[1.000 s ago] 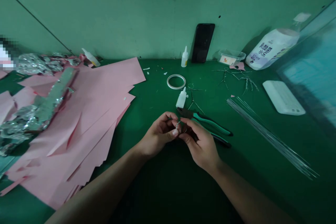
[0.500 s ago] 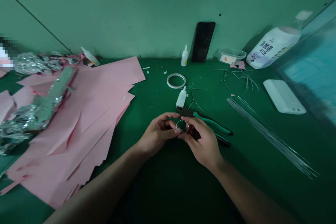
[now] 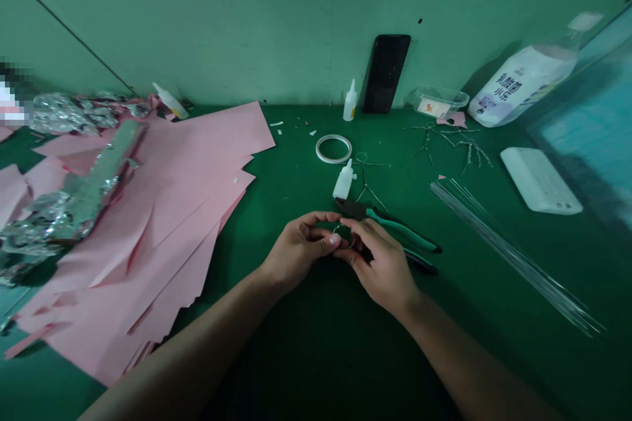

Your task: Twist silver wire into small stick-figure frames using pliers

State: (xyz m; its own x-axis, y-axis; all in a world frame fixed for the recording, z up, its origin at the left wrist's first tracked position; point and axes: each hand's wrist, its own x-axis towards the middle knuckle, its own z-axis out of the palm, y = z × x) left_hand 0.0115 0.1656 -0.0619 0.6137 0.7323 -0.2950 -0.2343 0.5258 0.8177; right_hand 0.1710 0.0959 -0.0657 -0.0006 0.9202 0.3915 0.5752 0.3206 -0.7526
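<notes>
A small ring of thin silvery wire is pinched between both hands over the green table. My left hand grips its left side with thumb and fingertips, which cover part of the loop. On the other side, my right hand has its thumb and index finger closed on the same ring. Just behind the hands lie pliers with teal and black handles, partly hidden by my right hand. A small white glue bottle touches or stands very near the pliers' jaws. Behind it is a twisted wire figure.
Pink paper sheets and crumpled foil cover the left side. A tape roll, phone and second glue bottle are toward the wall. On the right are straight wires, a white power-bank-like block and a large bottle.
My left thumb has shifted up over the ring, and the loop looks turned and more covered by fingers. Both hands stay in nearly the same place; the view has moved slightly.
</notes>
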